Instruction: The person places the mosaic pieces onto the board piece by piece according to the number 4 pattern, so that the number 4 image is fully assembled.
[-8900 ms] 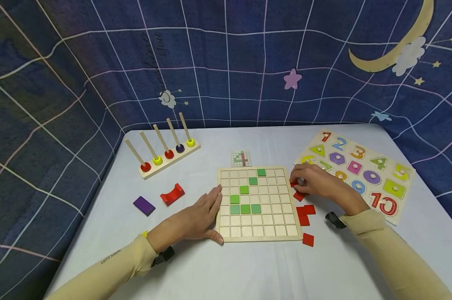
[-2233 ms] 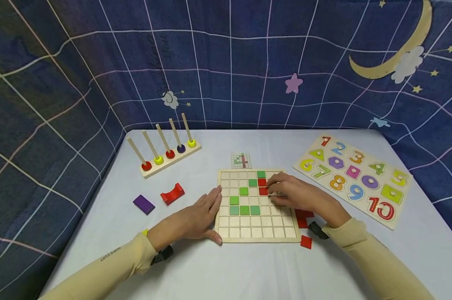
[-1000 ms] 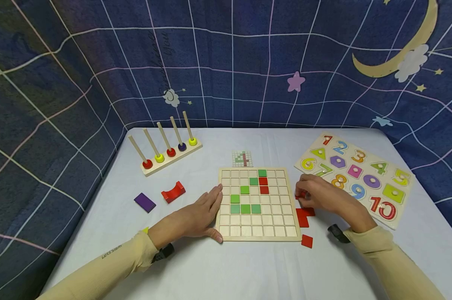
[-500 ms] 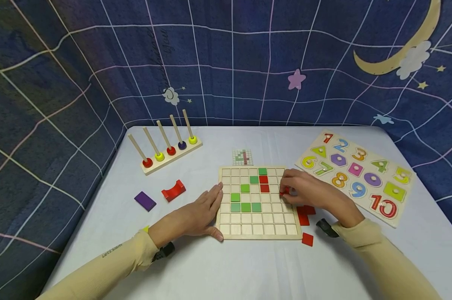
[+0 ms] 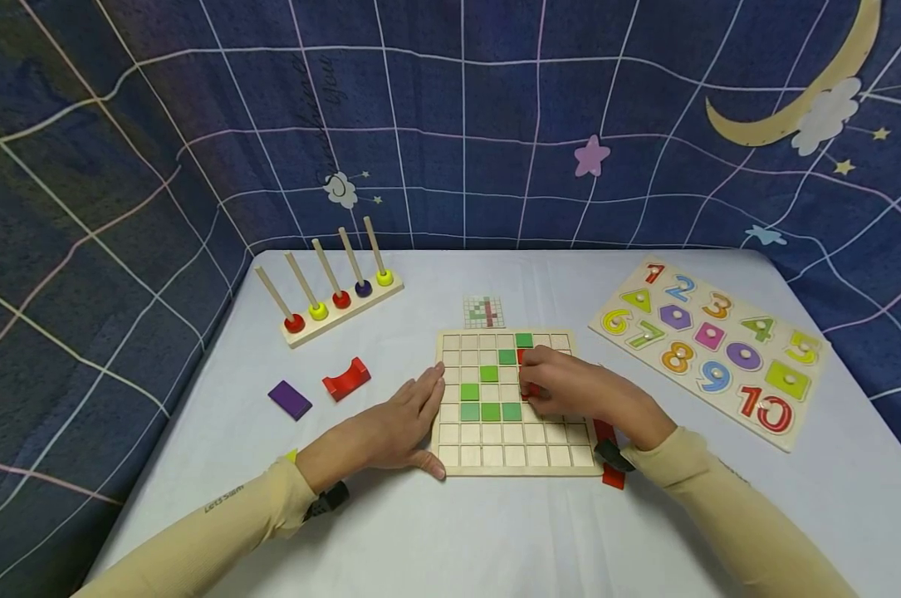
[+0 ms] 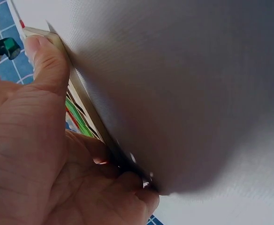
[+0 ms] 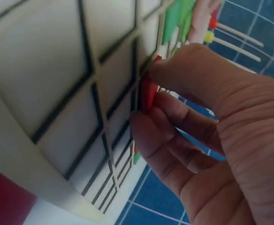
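A wooden grid board (image 5: 513, 456) lies on the white table with several green tiles (image 5: 491, 412) set in its cells. My left hand (image 5: 386, 432) rests flat along the board's left edge, fingers straight and thumb at the near corner. Over the board's middle, my right hand (image 5: 580, 386) pinches a red tile (image 7: 148, 91) between thumb and fingers, close down at a cell. Another red tile (image 5: 521, 355) shows partly in the board, just beyond the fingers. More red tiles (image 5: 613, 477) lie at the board's right edge, partly hidden by the right wrist.
A small pattern card (image 5: 483, 312) lies behind the board. A number-and-shape puzzle (image 5: 712, 353) is at the right. To the left stand a peg rack with colored rings (image 5: 338, 316), a red arched block (image 5: 347, 380) and a purple block (image 5: 290, 400).
Two red tiles have been set into the board. My right hand has since taken another red tile from beside the board and moved left over the grid with it. My left hand stays put.
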The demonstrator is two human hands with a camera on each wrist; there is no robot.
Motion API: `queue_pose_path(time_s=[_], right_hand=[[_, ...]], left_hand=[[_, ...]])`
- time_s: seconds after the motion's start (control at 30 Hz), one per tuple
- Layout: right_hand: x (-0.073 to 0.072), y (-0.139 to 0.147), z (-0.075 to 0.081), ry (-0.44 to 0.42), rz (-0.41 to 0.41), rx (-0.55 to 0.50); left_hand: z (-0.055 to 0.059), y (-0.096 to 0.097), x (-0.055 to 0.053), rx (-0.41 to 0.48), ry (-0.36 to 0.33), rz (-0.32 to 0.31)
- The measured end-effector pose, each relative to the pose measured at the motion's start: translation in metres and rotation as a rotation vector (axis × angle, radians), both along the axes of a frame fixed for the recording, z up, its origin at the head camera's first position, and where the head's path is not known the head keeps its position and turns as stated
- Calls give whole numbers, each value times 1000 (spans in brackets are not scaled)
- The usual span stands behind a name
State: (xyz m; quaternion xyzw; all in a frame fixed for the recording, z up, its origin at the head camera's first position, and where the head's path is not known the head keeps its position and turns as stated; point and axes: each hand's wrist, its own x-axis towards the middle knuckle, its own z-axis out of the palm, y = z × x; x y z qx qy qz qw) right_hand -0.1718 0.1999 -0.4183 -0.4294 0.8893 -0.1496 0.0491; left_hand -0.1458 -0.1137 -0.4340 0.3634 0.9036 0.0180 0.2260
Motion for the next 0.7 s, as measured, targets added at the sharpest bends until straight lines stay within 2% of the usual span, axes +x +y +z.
queue_pose_path(time_s=[0.3, 0.7], right_hand=[[6, -3, -5, 108, 9, -25], [9, -1, -10, 110, -17, -75]], left_hand=[[-1, 0, 0, 6, 10, -7], [-1, -2, 1, 21, 13, -10]])
